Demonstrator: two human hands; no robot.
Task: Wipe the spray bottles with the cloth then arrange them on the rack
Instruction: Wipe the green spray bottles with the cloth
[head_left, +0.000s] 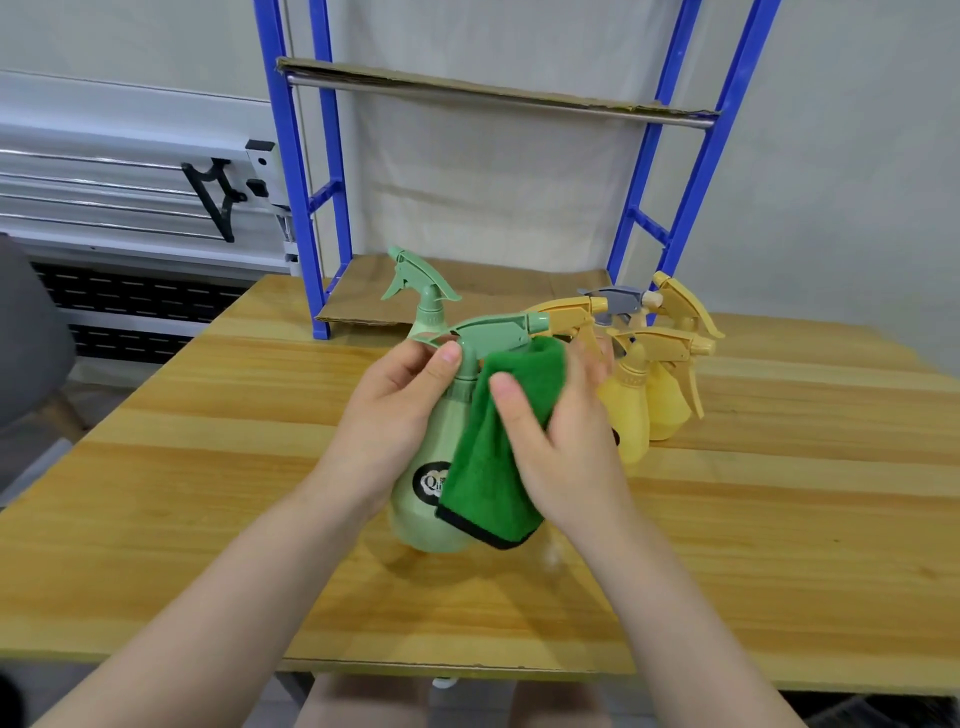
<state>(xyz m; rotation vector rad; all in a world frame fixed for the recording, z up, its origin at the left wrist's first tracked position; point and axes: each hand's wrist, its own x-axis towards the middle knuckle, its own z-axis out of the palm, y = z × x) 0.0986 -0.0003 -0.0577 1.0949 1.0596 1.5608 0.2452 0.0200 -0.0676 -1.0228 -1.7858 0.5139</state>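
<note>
Blue rack (691, 171) with cardboard-lined shelves stands at the far edge of the wooden table (208, 441), against a pale wall. Near its base wait another green bottle (423, 301) and several yellow spray bottles (647, 384), unshelved. Centre: green spray bottle (423, 499) — smooth plastic, probably light and slippery — upright on the table, left hand (395, 400) clasping its neck, the surest hold. Right hand (561, 431) pinches the soft green cloth (498, 457) against the bottle's side.

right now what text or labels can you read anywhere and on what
"Qi": start of white lettering on the black round label of the light green spray bottle; the green cloth covers the rest.
No other text is visible on the other bottles, rack or table.
</note>
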